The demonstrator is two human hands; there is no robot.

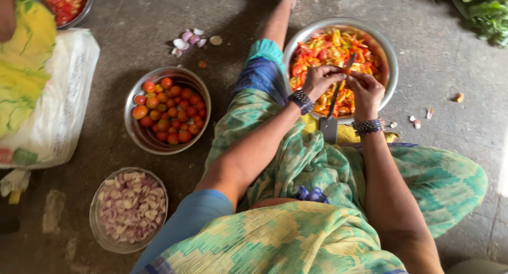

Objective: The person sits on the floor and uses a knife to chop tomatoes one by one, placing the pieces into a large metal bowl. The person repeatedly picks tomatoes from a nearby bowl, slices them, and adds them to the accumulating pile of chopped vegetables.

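Sitting on the floor [132, 25], you have an upright blade [338, 89] fixed on a base at your lap, its tip rising over the steel bowl of cut tomato pieces [370, 41], so that whatever you slice can drop straight in. Your left hand [320, 79] is closed narrowly, pinching a small red-orange piece [345, 71] against the blade near its top; your right hand [365, 91] meets it from the other side, fingers curled on the same piece. Both wrists hang above the bowl's near rim.

A bowl of whole tomatoes [167, 110] stands to your left, near your extended leg, within easy reach. A bowl of peeled shallots [129, 208] stands closer to you on that side, well apart from the blade. Open floor lies between the bowls; scattered peels [190, 40] lie further out, and leafy greens [484, 12] fill the far right corner.
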